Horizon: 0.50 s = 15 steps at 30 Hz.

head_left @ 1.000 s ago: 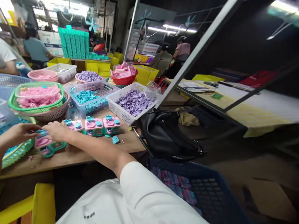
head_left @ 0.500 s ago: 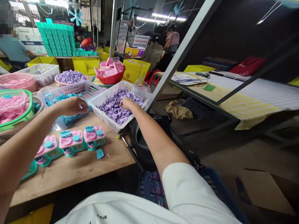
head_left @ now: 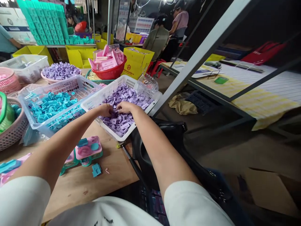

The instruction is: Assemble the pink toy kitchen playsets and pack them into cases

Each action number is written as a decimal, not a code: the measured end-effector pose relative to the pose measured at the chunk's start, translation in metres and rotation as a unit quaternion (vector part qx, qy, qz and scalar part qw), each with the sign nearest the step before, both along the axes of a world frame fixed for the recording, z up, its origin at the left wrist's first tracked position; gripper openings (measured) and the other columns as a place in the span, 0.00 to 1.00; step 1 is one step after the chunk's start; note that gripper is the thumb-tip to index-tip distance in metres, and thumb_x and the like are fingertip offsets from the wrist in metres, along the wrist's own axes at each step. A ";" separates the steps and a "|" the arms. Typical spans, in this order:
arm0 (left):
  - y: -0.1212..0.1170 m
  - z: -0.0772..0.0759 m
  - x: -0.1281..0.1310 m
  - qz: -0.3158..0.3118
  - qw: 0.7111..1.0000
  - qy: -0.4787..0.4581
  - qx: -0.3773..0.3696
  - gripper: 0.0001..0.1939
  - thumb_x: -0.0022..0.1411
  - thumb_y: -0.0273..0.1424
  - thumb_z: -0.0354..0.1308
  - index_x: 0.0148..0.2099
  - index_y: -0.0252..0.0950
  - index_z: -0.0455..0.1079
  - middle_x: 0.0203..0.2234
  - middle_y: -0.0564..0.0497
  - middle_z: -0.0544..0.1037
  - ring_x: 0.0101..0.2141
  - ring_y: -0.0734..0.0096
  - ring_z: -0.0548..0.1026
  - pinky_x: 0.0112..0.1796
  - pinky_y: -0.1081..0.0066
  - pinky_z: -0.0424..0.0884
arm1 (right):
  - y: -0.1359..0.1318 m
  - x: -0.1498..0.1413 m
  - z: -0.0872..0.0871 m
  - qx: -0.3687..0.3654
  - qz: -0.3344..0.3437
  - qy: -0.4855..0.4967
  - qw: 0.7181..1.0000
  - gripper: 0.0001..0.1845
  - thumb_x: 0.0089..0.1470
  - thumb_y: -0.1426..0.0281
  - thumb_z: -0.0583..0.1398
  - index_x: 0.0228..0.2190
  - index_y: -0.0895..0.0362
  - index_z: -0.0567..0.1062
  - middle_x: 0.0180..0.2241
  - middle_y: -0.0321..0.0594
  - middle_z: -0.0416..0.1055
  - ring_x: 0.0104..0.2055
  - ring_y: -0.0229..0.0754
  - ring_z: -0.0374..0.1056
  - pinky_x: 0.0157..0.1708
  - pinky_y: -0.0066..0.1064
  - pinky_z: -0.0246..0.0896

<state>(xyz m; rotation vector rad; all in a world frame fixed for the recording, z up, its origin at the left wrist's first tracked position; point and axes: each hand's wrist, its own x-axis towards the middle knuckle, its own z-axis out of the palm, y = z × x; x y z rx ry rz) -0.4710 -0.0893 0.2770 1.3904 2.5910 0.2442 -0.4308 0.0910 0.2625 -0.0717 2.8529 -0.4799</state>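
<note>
Both of my hands are in a white plastic basket (head_left: 113,133) heaped with small purple plastic parts (head_left: 127,94). My left hand (head_left: 105,110) rests among the parts near the left wall, its fingers curled down. Beside it, a little to the right, my right hand (head_left: 125,107) also reaches into the heap with bent fingers. Whatever the fingertips grip is too small or hidden to name. Nearer to me, a pink and teal toy (head_left: 88,149) stands on the wooden table (head_left: 110,188), partly in line with others behind my left forearm. A loose blue part (head_left: 96,169) lies beside it.
A clear basket of blue parts (head_left: 51,106) stands on the left. Behind are a bowl of purple parts (head_left: 60,71) and a red bowl of pink parts (head_left: 110,73). A hammer (head_left: 128,153) and a black bag (head_left: 162,147) sit at the table's right edge. A grey metal post (head_left: 197,59) slants upward.
My left hand has moved right, from above the blue parts into the purple parts beside my right hand. The view has shifted, too.
</note>
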 end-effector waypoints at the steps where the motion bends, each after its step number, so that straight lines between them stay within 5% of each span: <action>1: 0.000 -0.004 -0.002 -0.002 1.000 0.003 -0.005 0.15 0.48 0.27 0.63 0.40 0.38 0.82 0.30 0.54 0.84 0.31 0.73 0.76 0.30 0.80 0.65 | 0.002 0.000 0.000 -0.013 -0.002 -0.003 1.000 0.11 0.50 0.75 0.66 0.37 0.57 0.84 0.35 0.38 0.82 0.35 0.39 0.74 0.37 0.25 0.64; 15: 0.002 -0.006 0.003 0.052 0.998 0.005 0.024 0.18 0.60 0.36 0.60 0.48 0.29 0.76 0.38 0.41 0.82 0.37 0.62 0.79 0.34 0.73 0.69 | 0.000 0.005 0.002 -0.203 -0.039 -0.024 0.978 0.06 0.52 0.76 0.63 0.33 0.57 0.80 0.23 0.31 0.75 0.24 0.35 0.69 0.29 0.25 0.67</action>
